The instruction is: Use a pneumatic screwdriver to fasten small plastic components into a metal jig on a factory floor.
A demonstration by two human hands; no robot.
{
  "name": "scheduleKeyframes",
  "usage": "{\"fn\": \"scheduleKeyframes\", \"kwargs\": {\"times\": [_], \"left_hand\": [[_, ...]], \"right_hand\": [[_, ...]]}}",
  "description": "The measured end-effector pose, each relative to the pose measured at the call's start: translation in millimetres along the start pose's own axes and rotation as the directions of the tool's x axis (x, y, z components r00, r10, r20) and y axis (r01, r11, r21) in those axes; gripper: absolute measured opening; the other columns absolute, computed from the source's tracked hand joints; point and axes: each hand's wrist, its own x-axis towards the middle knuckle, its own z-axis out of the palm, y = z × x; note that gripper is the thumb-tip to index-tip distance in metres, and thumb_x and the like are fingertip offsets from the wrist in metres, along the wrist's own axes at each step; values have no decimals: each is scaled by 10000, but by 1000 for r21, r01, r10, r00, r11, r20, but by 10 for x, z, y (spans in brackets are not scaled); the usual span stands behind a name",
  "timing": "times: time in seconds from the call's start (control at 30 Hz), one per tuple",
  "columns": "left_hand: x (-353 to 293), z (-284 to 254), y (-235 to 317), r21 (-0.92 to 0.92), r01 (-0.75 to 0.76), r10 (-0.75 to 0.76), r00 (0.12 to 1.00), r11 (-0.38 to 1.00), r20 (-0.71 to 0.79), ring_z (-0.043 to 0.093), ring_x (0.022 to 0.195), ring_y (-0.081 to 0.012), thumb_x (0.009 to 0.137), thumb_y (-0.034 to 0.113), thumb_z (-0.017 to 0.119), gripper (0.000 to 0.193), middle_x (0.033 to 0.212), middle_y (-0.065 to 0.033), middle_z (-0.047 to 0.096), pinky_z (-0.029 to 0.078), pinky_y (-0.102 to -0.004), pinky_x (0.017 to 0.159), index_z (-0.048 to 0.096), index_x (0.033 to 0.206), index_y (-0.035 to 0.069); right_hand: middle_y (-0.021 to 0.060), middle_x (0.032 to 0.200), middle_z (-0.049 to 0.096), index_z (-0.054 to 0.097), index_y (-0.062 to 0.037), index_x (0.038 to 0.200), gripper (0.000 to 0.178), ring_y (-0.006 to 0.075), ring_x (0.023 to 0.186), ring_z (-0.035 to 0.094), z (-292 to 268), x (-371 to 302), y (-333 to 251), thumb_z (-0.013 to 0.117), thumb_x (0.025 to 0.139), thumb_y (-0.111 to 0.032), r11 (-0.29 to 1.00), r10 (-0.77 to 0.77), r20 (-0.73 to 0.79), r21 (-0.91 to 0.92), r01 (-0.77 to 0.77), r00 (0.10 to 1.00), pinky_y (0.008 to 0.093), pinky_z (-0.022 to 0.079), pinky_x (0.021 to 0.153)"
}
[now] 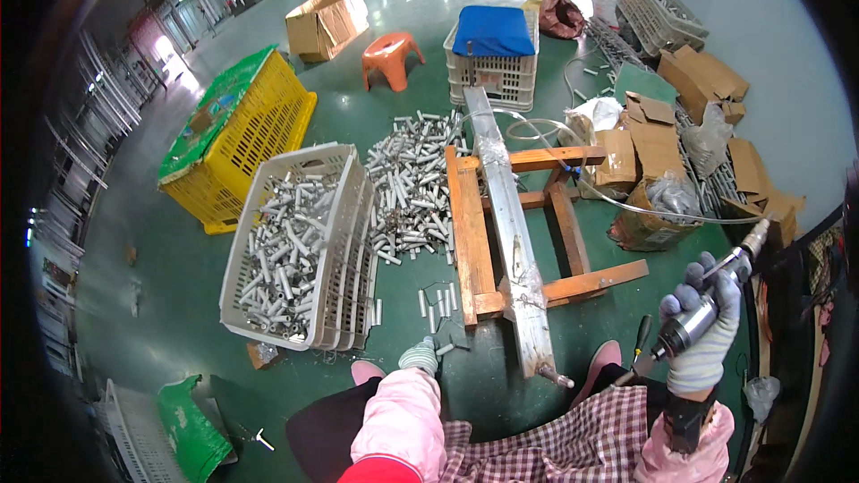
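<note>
My right hand, in a grey and white striped glove, is wrapped around a silver pneumatic tool, its nose pointing down and left. A clear air hose runs to its upper end. Low by the floor, my left hand is closed at one end of a short metal tube; its fingertips are partly hidden. Several similar tubes lie just beyond it. Between my hands, a long metal bar with a rod at its near end rests across a wooden frame.
A white crate of metal tubes stands left, beside a loose tube pile. Behind are a yellow crate, an orange stool and a blue-topped crate. Cardboard boxes line the right wall. A dark-handled tool is near my right foot.
</note>
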Motion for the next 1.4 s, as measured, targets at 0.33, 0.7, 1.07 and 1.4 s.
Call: {"fn": "scheduleKeyframes", "kwargs": {"times": [0.33, 0.7, 1.07, 1.4], "left_hand": [[-549, -763, -287, -52, -329, 295, 896, 943, -331, 623, 708, -225, 797, 118, 634, 163, 822, -105, 645, 497, -365, 628, 587, 943, 63], [-2997, -1480, 1428, -858, -478, 638, 723, 187, -264, 647, 680, -142, 881, 120, 604, 236, 1000, -126, 658, 525, -240, 588, 582, 1071, -18], [-2796, -1201, 1724, -920, -323, 724, 686, 221, -66, 593, 651, -101, 854, 73, 641, 204, 895, -66, 664, 506, -238, 596, 635, 1054, 34], [-2624, -1086, 1694, -388, -717, 728, 669, 578, -151, 602, 619, -89, 869, 197, 636, 248, 786, -42, 661, 490, -243, 572, 645, 1082, 71]], "right_hand": [[79, 849, 593, 507, -43, 1074, 351, 138, 597, 579, -70, -32, -150, 643, 819, -242, 996, 28, 89, 78, -35, 996, 301, 520, 545], [90, 869, 596, 515, -85, 1073, 301, 147, 590, 577, -99, -117, -251, 637, 829, -211, 983, 59, 52, 173, -67, 997, 310, 522, 557], [102, 880, 606, 503, -69, 1089, 335, 166, 621, 598, -115, -15, -201, 632, 835, -243, 993, 24, 86, 114, -33, 996, 326, 529, 568], [83, 922, 606, 524, -80, 1118, 313, 157, 631, 604, 187, -260, -386, 600, 853, -227, 984, -130, 294, 156, 86, 947, 311, 501, 631]]}}
